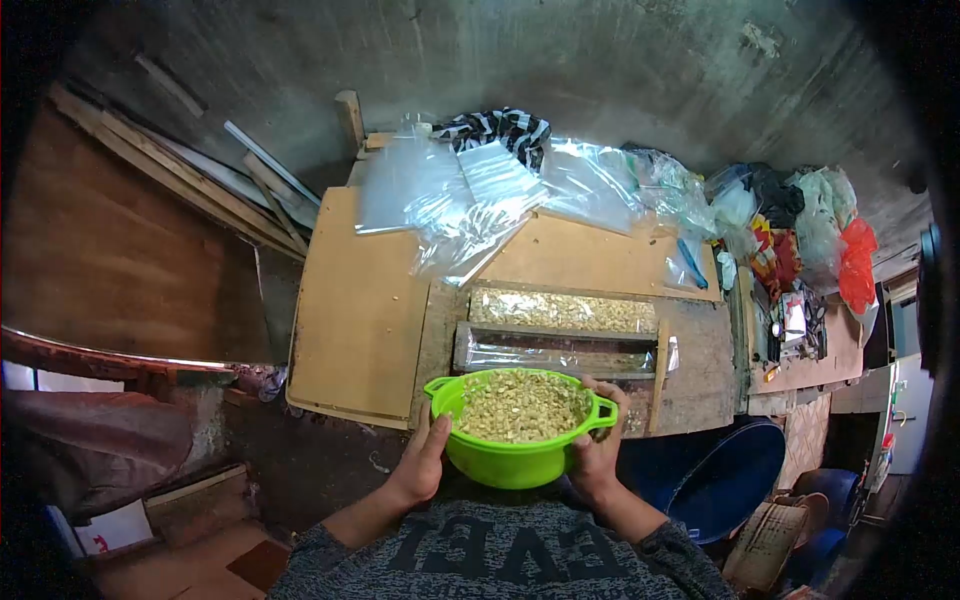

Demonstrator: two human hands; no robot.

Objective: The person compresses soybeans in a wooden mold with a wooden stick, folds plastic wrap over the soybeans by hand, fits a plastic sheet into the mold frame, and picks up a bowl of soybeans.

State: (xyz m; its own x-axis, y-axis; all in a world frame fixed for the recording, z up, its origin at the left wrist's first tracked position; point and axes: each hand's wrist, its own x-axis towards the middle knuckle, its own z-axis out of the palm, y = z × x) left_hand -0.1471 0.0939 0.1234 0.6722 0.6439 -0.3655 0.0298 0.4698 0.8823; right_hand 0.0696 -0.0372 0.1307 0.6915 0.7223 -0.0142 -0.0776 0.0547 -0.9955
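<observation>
A bright green bowl (pixel 508 465) with two side handles is full of pale chopped pieces (pixel 522 405). My left hand (pixel 422 462) holds its left side, and my right hand (pixel 600 445) grips it by the right handle. The bowl is upright at the near edge of the work table, close to my body. Just beyond it lies a wooden mould (pixel 460 347) lined with clear plastic. Behind the mould, a long clear-wrapped slab (pixel 560 310) of similar pale pieces rests on the table.
Clear plastic sheets (pixel 460 200) lie at the table's back, beside a black-and-white bag (pixel 505 130). A blue-handled tool (pixel 690 262) is at the back right, near several plastic bags (pixel 835 210). A blue barrel (pixel 725 475) stands below the table's right side.
</observation>
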